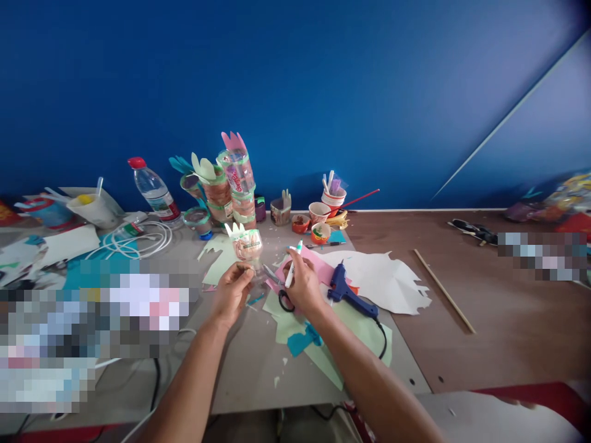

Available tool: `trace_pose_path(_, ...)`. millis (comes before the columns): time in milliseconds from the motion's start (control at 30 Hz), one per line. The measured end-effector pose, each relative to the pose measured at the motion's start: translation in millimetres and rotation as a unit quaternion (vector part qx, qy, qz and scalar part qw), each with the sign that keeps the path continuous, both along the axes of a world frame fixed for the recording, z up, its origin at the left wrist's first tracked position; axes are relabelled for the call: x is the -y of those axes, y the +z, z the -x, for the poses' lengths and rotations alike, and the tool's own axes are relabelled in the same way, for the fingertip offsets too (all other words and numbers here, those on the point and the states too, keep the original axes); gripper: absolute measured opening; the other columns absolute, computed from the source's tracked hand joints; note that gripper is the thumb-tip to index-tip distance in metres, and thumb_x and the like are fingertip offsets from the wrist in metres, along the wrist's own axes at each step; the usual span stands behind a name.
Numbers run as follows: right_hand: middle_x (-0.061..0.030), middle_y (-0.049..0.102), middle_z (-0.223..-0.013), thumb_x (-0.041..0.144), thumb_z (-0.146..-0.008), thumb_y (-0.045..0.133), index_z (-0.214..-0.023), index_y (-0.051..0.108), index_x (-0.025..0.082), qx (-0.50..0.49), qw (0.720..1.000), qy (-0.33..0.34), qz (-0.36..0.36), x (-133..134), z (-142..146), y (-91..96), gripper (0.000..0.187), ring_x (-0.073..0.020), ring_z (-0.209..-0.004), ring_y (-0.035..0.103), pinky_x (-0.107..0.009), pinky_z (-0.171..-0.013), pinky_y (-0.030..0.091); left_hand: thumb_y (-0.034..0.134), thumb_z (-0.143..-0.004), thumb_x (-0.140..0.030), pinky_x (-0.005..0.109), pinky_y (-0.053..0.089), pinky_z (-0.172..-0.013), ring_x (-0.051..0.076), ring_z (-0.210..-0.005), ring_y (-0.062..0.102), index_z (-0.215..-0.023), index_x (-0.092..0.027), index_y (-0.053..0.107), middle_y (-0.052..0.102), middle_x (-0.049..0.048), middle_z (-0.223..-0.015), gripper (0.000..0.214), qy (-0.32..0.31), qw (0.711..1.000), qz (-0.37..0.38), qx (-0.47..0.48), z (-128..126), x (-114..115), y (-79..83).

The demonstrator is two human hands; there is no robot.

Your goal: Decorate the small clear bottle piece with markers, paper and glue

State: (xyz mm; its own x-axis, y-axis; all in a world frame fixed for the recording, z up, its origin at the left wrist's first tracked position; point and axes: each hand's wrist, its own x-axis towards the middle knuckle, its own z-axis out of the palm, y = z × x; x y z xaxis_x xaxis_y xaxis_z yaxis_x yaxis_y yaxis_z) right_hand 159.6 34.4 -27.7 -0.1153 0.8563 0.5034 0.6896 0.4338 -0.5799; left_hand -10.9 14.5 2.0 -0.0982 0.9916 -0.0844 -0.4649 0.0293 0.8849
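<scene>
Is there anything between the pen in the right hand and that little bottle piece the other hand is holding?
Nothing seems to block it. The right hand holds the pen beside the bottle piece in the left hand; only scissors show low in the gap, down by the table.

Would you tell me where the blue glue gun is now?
Head view: the blue glue gun lies just right of the right hand, beside the white paper.

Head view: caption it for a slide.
Left hand holds a cut plastic bottle while right hand grips a marker beside a blue glue gun.
</scene>
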Motion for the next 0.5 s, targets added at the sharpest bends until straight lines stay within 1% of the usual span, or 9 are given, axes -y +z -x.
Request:
trace_pose_path(133,-0.0096,0.071,-0.086,0.000,-0.066,0.042,-0.137,0.041,0.007,0.058,0.998,-0.021,0.030,-1.7,-0.7,-0.8,0.071,-0.0228,-0.084,0.062,-0.042,-0.095,0.041,0.087,-0.054,-0.035,0.022,0.044,-0.059,0.010,-0.062,0.053,-0.071,-0.016,0.060,0.058,-0.0030,-0.067,0.037,0.028,1.000,-0.001,-0.011,3.1,-3.0,-2.7)
trace_pose_path(200,-0.0127,0.070,-0.092,0.000,-0.068,0.042,-0.137,0.042,0.006,0.101,0.993,-0.025,0.052,-1.2,-1.5,1.6,0.069,-0.0242,-0.086,0.061,-0.041,-0.092,0.042,0.087,-0.053,-0.035,0.023,0.045,-0.059,0.010,-0.062,0.054,-0.070,-0.016,0.059,0.058,-0.0029,-0.066,0.038,0.037,0.999,0.001,-0.010,4.1,-4.0,-3.7)
trace_pose_path(267,-0.0143,0.070,-0.096,0.001,-0.071,0.042,-0.136,0.044,0.007,0.142,0.987,-0.024,0.067,0.0,-2.5,4.4,0.066,-0.0257,-0.089,0.060,-0.040,-0.089,0.041,0.087,-0.053,-0.035,0.024,0.046,-0.059,0.011,-0.061,0.054,-0.070,-0.017,0.058,0.058,-0.0031,-0.065,0.038,0.046,0.999,-0.001,-0.004,5.1,-4.6,-4.1)
trace_pose_path(367,-0.0132,0.069,-0.096,0.002,-0.073,0.044,-0.138,0.045,0.009,0.182,0.980,-0.023,0.081,1.3,-3.9,6.9,0.065,-0.0262,-0.092,0.058,-0.039,-0.090,0.039,0.086,-0.054,-0.034,0.025,0.048,-0.061,0.011,-0.062,0.056,-0.071,-0.017,0.058,0.059,-0.0030,-0.067,0.037,0.051,0.999,-0.007,0.005,6.2,-5.0,-4.0)
trace_pose_path(500,-0.0125,0.069,-0.096,0.002,-0.075,0.044,-0.139,0.044,0.010,0.199,0.976,-0.025,0.087,1.3,-4.9,7.5,0.065,-0.0254,-0.092,0.057,-0.037,-0.092,0.037,0.086,-0.056,-0.033,0.025,0.048,-0.061,0.011,-0.063,0.056,-0.072,-0.017,0.058,0.059,-0.0026,-0.069,0.036,0.047,0.999,-0.005,0.008,6.5,-5.2,-3.3)
